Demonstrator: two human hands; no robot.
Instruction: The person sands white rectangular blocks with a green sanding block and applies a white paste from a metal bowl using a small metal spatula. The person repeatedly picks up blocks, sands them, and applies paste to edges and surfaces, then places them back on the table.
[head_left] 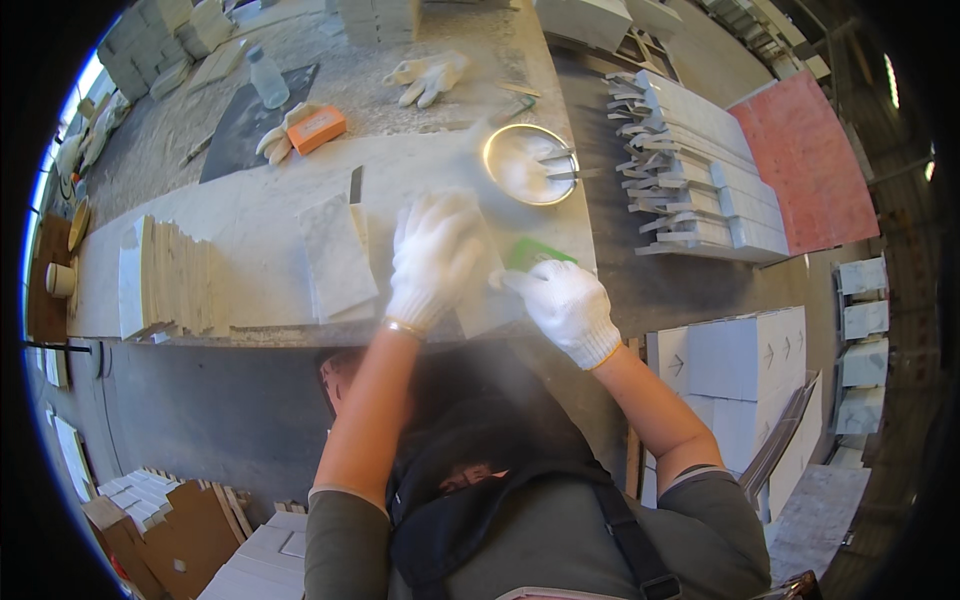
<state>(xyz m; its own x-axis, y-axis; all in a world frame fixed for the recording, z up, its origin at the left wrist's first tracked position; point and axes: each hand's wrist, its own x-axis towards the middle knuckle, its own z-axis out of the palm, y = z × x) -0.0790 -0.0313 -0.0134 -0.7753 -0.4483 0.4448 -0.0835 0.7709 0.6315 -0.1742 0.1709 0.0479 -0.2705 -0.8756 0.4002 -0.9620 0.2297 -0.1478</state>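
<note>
My left hand [435,255], in a white knit glove, rests on or just above a pale stone tile [485,305] at the table's near edge. Its fingers look laid out over the tile, though haze softens them. My right hand [565,308], gloved too, is closed on a flat green scraper [538,253] at the tile's right side. Beyond it stands a round metal bowl [520,190] of white material, with metal putty knives [562,165] leaning over its rim. Left of my left hand lies a marbled white tile [338,257].
A row of upright tiles [165,280] stands at the left. Farther back are an orange box [316,128], a clear bottle [267,78] and spare gloves [428,78]. Stacked slabs [700,165] stand right of the table, with white boxes [735,360] nearer me.
</note>
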